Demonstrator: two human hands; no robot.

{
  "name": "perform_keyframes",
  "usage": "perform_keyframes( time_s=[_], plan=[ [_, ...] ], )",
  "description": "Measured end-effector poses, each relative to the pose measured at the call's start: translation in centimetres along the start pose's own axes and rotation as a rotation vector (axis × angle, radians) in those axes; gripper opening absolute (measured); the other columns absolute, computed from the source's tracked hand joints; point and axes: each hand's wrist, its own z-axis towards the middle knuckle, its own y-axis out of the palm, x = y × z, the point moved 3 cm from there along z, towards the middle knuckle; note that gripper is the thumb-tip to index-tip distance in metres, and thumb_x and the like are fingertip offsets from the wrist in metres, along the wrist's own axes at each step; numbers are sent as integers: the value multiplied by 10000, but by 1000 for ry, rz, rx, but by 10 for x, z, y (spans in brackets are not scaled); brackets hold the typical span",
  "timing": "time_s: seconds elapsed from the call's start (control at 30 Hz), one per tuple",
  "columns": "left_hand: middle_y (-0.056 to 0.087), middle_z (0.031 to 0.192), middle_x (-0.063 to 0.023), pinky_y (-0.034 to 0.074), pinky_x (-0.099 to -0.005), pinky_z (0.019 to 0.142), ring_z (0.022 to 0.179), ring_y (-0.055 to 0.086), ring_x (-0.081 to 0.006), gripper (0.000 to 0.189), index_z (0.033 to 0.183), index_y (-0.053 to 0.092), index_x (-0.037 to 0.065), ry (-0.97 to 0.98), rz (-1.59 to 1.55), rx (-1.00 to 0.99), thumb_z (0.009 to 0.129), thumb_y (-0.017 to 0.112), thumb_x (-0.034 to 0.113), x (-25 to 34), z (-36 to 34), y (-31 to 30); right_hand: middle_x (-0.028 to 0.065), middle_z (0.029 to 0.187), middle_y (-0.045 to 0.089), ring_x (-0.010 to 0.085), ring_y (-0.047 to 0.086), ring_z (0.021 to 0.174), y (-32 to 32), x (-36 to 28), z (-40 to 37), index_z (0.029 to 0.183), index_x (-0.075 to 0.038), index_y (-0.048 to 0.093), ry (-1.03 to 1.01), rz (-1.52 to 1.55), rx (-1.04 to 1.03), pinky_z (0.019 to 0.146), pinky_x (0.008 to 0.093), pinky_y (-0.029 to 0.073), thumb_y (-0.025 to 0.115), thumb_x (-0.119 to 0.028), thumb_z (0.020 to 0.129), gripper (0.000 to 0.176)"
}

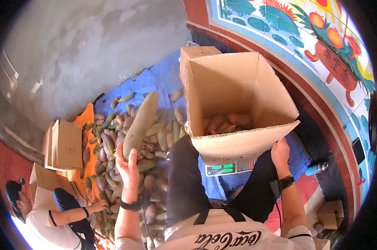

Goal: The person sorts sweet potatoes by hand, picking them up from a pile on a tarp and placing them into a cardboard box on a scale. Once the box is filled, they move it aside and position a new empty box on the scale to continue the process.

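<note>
Raised on the left, my left hand [128, 166] is closed around the lower end of a long, pale green-brown vegetable [141, 125], which stands nearly upright. My right hand [281, 154] is at the lower right side of a large open cardboard box [238, 146], touching it near the corner; its fingers are partly hidden. Several reddish-brown roots [226, 123] lie in the bottom of the box. Beneath the box is a scale [230, 168] with green lit displays. Beside my left hand spreads a big pile of mixed vegetables [109, 141].
Another person [42, 221] sits at the lower left, one hand at the pile. Cardboard boxes [67, 146] stand on the left, and another box [201, 51] is behind the large one. A blue bottle [316, 168] lies at the right. Blue sheeting [126, 87] covers the floor.
</note>
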Motion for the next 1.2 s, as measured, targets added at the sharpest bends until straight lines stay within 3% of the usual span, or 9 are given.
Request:
perform_keyframes(
  time_s=[0.07,0.17,0.27,0.33,0.5,0.67,0.8,1.07,1.2],
  plan=[
    [559,1021,-145,465,-335,775,857,569,-218,546,1234,431,-20,494,317,-19,775,670,156,32,4,15,257,973,568,419,555,859,1,1,0,1038,40,513,7,-3,7,744,475,444,471,-10,780,267],
    [566,1057,-191,454,-394,819,936,563,-338,673,1213,455,-9,705,437,-106,608,747,39,75,-6,45,253,974,570,419,559,850,1,1,-1,1041,42,514,19,-46,-19,739,476,448,474,-13,775,274],
    [558,1082,-188,401,-395,918,1013,534,-334,627,1207,458,-4,683,407,-357,650,725,102,92,-8,73,253,979,569,420,561,847,-2,-2,0,1045,43,513,6,-7,21,737,476,451,478,-19,773,281],
    [578,1027,-171,376,-457,941,941,561,-334,626,1158,483,2,940,489,-370,633,753,209,104,-12,93,255,984,568,419,561,855,-1,0,0,1053,48,509,-2,-15,11,740,473,452,484,-16,765,296],
    [598,948,-125,313,-511,985,876,579,-298,449,1043,526,25,923,380,-421,696,712,242,96,-13,128,259,874,579,441,559,792,-5,-6,-1,969,32,512,-55,16,75,709,505,440,468,-48,789,202],
    [605,887,-116,332,-467,976,866,583,-282,190,935,572,26,825,337,-478,754,620,60,80,-10,146,259,874,581,441,559,792,-4,-4,-1,976,34,524,-63,18,69,712,502,441,464,-39,776,221],
    [613,894,-117,350,-456,964,875,583,-284,216,960,578,28,813,278,-417,745,595,12,83,-17,144,262,916,579,436,558,821,-3,-4,-2,988,45,534,-67,25,59,730,485,450,468,-18,755,251],
    [613,903,-87,281,-505,1007,810,602,-236,318,934,592,57,1133,283,-311,630,638,-24,160,-47,100,250,850,582,407,584,743,0,-4,-2,867,67,550,-80,-39,43,688,469,471,480,-50,750,180],
    [602,950,-125,306,-483,1001,837,603,-274,304,953,605,64,1304,282,-394,659,650,126,199,-67,70,238,820,571,399,579,711,-1,-4,-2,859,59,529,-95,-59,73,662,467,472,495,-44,735,164]
  ],
)
